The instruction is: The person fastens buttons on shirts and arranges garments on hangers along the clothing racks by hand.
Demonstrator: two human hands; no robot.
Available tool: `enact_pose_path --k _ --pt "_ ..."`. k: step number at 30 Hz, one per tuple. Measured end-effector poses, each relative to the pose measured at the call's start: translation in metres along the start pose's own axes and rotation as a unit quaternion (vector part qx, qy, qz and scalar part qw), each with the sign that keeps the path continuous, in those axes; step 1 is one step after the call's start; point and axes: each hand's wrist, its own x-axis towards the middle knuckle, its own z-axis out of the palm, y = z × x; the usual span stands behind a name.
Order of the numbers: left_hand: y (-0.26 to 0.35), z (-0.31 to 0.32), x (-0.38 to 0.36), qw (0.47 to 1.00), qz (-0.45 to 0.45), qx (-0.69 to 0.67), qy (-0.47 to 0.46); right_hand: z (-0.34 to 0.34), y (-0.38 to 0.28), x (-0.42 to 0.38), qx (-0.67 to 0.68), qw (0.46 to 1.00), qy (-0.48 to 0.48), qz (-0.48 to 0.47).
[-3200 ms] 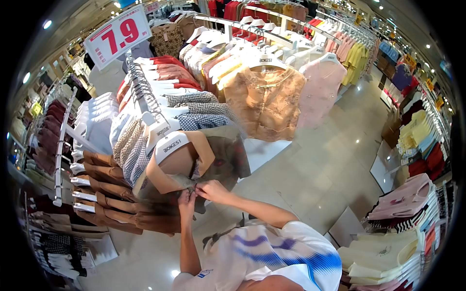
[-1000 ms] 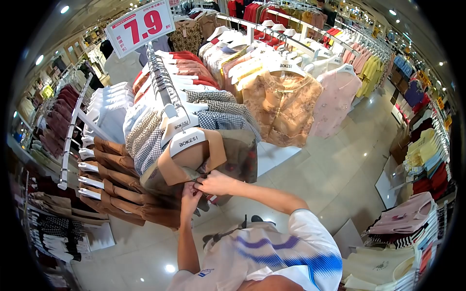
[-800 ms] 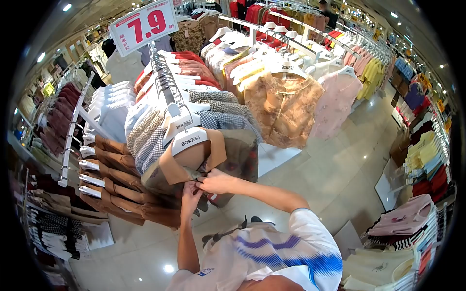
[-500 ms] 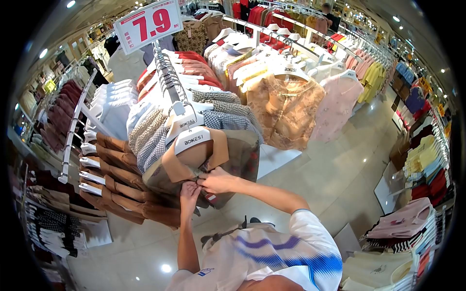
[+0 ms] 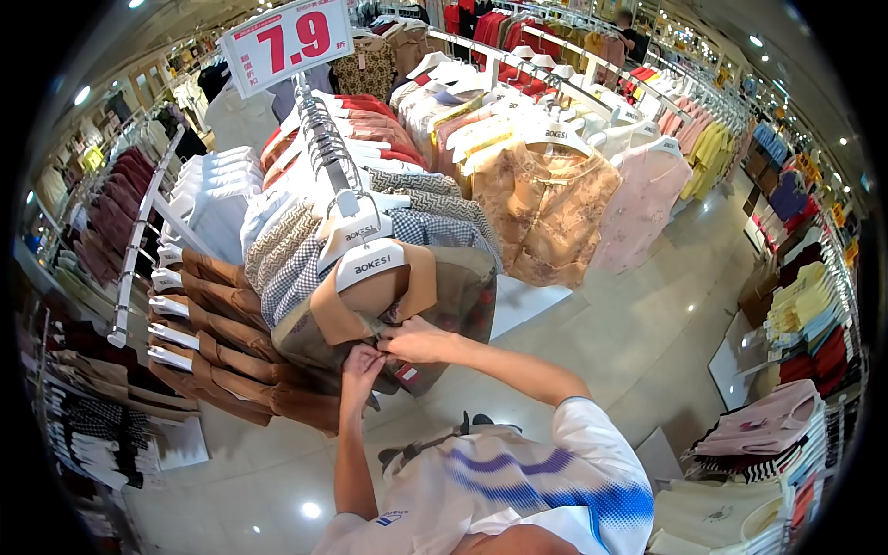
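A dark olive-brown jacket [image 5: 458,287] with a tan collar [image 5: 335,313] hangs on a white hanger [image 5: 372,266] at the near end of a rack. Just below the collar, my left hand [image 5: 363,363] pinches the jacket's front edge, fingertips pressed together. My right hand [image 5: 416,340] closes on the same front opening, slightly higher and to the right, nearly touching the left. Whatever small part sits between the fingertips is hidden. A red and white tag [image 5: 407,374] shows beneath my right hand.
Behind the jacket, checked shirts [image 5: 287,287] crowd the metal rail [image 5: 319,139], topped by a price sign [image 5: 287,46]. Brown garments [image 5: 236,338] hang close on the left. A gold floral top [image 5: 546,208] hangs to the right. Beyond the aisle floor [image 5: 638,324] stand more racks.
Both hands stay at the jacket's front with almost the same grip. The view has shifted very slightly.
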Motion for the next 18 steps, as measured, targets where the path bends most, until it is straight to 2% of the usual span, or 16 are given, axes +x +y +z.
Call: enact_pose_path --k 7,12,17,18 --pt "-0.003 -0.004 0.006 0.997 -0.014 0.080 -0.009 -0.007 0.001 0.002 -0.004 1.000 -0.019 -0.010" --pt "0.000 -0.011 0.010 0.992 -0.048 0.097 -0.069 -0.011 0.001 0.003 -0.011 0.999 -0.032 -0.027" --pt "-0.002 -0.015 0.013 0.991 -0.085 0.042 -0.091 -0.007 0.001 0.005 -0.021 0.998 -0.053 -0.029" --pt "-0.001 -0.015 0.014 0.990 -0.095 0.022 -0.101 -0.007 0.002 0.005 -0.016 0.998 -0.027 -0.048"
